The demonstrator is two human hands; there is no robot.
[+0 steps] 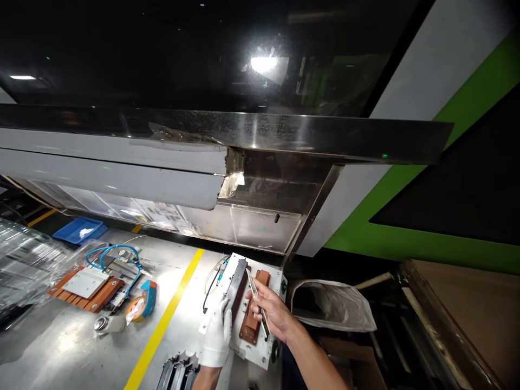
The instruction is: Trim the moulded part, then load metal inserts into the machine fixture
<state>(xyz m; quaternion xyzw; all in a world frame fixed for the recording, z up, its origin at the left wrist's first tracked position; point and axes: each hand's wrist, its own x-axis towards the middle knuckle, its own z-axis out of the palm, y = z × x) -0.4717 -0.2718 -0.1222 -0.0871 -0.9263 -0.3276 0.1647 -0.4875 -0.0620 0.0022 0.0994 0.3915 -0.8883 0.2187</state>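
Right hand (273, 310), bare: fingers wrapped around one slim silver-and-black cutter knife (261, 310). Tip is at the long dark-grey ribbed bar's (236, 287) upper end; can't tell if it touches. Left hand (217, 331), white knit glove: laid along the bar's lower part, can't tell if it grips. Bar lies lengthwise on a flat white fixture plate (263, 355), beside one reddish-brown machined block (251, 323). Two round green knobs (275, 351) on the plate's right edge.

Lettering on the plate's lower edge too small to read; same for printed sheets (160, 213) behind the table.

Brushed-metal tabletop (179, 266), left: one yellow stripe (164, 319), one blue-and-orange tape dispenser (150, 298), one translucent capped bottle (114, 324), one blue plastic tray (67, 233).
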